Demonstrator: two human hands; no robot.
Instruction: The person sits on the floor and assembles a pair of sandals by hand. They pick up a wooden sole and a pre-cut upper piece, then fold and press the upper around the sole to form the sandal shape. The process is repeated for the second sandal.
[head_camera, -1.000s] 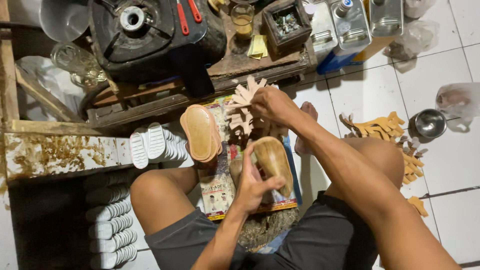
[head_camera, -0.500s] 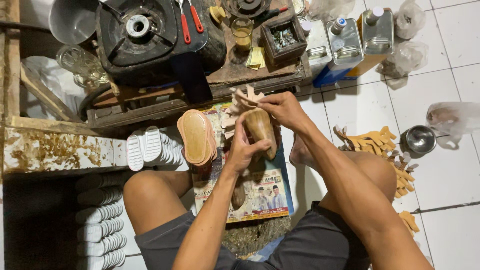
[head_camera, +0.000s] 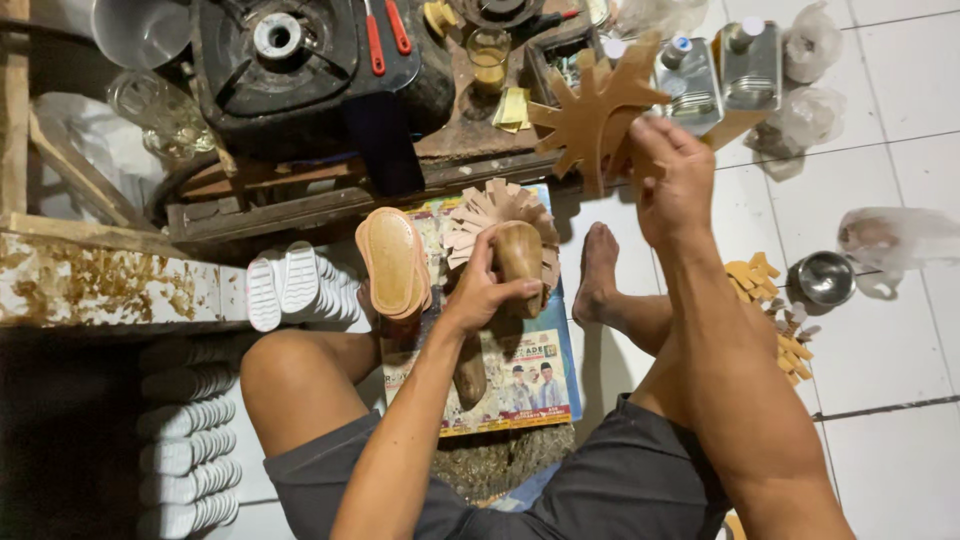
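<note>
I see the wooden shoe form (head_camera: 519, 258) standing between my knees, above the printed poster (head_camera: 520, 375) spread on the floor, and my left hand (head_camera: 483, 290) is wrapped around its side, thumb across the front — a firm grasp. Just behind it fans a stack of brown cut pieces (head_camera: 497, 205), touching the form's top edge. To its left a tan sole (head_camera: 393, 262) stands tilted, just beside my fingers, with white soles (head_camera: 283, 285) lined up beyond it. My right hand (head_camera: 672, 185) is raised well apart from the form, pinched shut on a star-shaped brown cutout (head_camera: 592, 112) held up before the metal cans (head_camera: 720, 65). The low wooden counter (head_camera: 330, 200) hems in the far edge; the open room lies to the right — white floor tiles (head_camera: 900, 150), broken only by a small steel bowl (head_camera: 824, 279) and more tan cut pieces (head_camera: 752, 275) near my bare foot (head_camera: 598, 275).
</note>
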